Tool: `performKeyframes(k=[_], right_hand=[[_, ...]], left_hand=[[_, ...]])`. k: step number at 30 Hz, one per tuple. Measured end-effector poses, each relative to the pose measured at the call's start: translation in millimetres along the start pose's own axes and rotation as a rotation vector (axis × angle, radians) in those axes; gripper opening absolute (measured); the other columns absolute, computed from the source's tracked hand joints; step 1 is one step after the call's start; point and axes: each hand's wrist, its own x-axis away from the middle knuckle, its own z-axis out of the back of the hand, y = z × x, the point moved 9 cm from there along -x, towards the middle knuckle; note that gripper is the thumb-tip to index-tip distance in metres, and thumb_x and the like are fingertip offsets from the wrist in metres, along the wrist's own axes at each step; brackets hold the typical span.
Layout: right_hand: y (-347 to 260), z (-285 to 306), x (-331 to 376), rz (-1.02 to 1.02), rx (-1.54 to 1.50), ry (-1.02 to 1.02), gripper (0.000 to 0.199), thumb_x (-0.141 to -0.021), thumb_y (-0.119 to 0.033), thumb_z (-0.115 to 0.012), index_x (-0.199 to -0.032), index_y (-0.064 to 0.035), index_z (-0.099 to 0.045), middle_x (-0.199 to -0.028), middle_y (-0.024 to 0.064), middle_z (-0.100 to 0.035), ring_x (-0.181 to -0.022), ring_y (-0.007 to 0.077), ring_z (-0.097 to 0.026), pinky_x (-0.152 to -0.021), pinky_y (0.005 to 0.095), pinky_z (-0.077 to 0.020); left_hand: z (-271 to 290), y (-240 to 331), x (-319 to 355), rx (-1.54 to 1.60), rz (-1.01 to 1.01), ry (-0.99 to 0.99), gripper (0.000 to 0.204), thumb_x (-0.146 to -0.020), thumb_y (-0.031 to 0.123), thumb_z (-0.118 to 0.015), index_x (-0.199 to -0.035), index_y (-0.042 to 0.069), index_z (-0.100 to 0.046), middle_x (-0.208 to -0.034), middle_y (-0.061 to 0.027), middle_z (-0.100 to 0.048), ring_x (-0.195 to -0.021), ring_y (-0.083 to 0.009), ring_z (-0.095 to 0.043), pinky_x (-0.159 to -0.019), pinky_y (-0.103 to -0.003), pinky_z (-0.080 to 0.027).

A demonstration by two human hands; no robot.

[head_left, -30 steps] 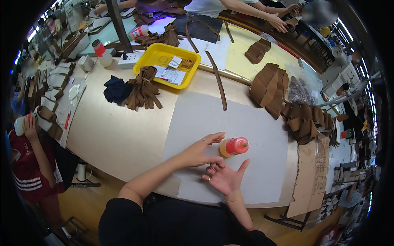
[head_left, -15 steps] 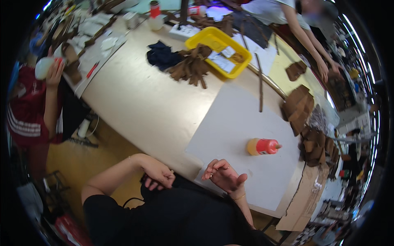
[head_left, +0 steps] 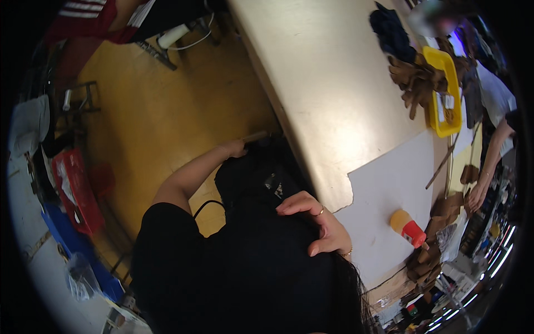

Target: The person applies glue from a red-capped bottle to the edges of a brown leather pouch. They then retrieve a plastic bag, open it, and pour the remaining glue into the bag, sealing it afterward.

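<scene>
One short, tan, bar-like piece (head_left: 257, 136) sits right at the fingers of the left hand (head_left: 235, 148); the grip is too small and dark to read, so I cannot tell whether those fingers are clenched on it or merely touching it. Below them, over black clothing (head_left: 245, 267), a small pale patterned patch (head_left: 273, 185) shows, too blurred to make out as print or writing.

The right hand (head_left: 300, 229) is released: its fingers curve loosely, thumb spread apart from them, above the same black clothing. To the right of these fingers, well apart from them, a squat bottle with a translucent yellow base and a red upper part (head_left: 409, 229) stands on a flat grey sheet (head_left: 384, 183). A small pale label mark on its red part is illegible.

The sheet's torn corner lies nearer the right fingers, on a smooth, pale golden table (head_left: 334, 83). Farther up and right from them are a bunch of brown fabric strips (head_left: 414, 83), a crumpled navy cloth (head_left: 391, 30) and a yellow plastic tray (head_left: 445, 132) with white papers, their writing unreadable. Leftward of the left fingers, beyond the yellowish floor (head_left: 144, 111), is a red container (head_left: 75, 192).
</scene>
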Motion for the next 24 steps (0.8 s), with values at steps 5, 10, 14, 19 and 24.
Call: performKeyframes(k=[5,10,14,19,24], right_hand=[[7.4,6.0,-9.1,-0.066,0.004,0.068,0.079,-0.07,-0.053,-0.081,-0.127,-0.0042,-0.053,-0.126,0.0139,-0.052,-0.12,0.0276,-0.048,-0.105,0.0399,-0.0338],[10.9,11.6,-15.8,-0.082,0.027,0.089,0.078,-0.07,-0.051,-0.081,-0.126,-0.0047,-0.054,-0.126,0.0136,-0.052,-0.121,0.028,-0.048,-0.105,0.0397,-0.0334],[14.2,11.5,-15.6,-0.124,-0.003,0.096,0.077,-0.07,-0.051,-0.081,-0.126,-0.0045,-0.054,-0.125,0.0135,-0.053,-0.121,0.028,-0.048,-0.105,0.0397,-0.0334],[16.4,15.0,-16.1,-0.125,0.018,0.101,0.078,-0.07,-0.051,-0.081,-0.126,-0.0038,-0.054,-0.126,0.0135,-0.052,-0.121,0.0281,-0.048,-0.106,0.04,-0.0331],[18.2,18.5,-12.7,-0.127,0.003,0.122,0.079,-0.07,-0.052,-0.081,-0.126,-0.0026,-0.053,-0.126,0.0148,-0.051,-0.12,0.0278,-0.048,-0.106,0.04,-0.0335]], left_hand=[[37.3,15.9,19.5,-0.041,0.18,0.146,0.049,-0.082,0.029,-0.068,-0.125,0.007,-0.057,-0.118,-0.0221,-0.061,-0.109,-0.034,-0.062,-0.089,-0.044,-0.052],[-7.9,-36.6,-17.9,-0.156,0.159,-0.109,0.052,-0.08,0.027,-0.071,-0.126,0.008,-0.058,-0.12,-0.0194,-0.062,-0.109,-0.0326,-0.063,-0.087,-0.044,-0.053],[-55.9,-59.3,-51.9,-0.31,0.043,-0.408,0.047,-0.082,0.024,-0.068,-0.124,0.007,-0.06,-0.117,-0.0179,-0.064,-0.109,-0.0327,-0.063,-0.088,-0.042,-0.052],[-11.6,-36.6,-29.1,-0.128,-0.05,-0.244,0.035,-0.083,0.025,-0.065,-0.11,0.001,-0.067,-0.111,-0.0203,-0.067,-0.104,-0.0346,-0.064,-0.088,-0.041,-0.051],[3.3,-31.7,-1.3,0.081,0.121,-0.185,0.04,-0.087,0.028,-0.061,-0.118,0.002,-0.061,-0.106,-0.0177,-0.067,-0.102,-0.033,-0.064,-0.086,-0.043,-0.05]])
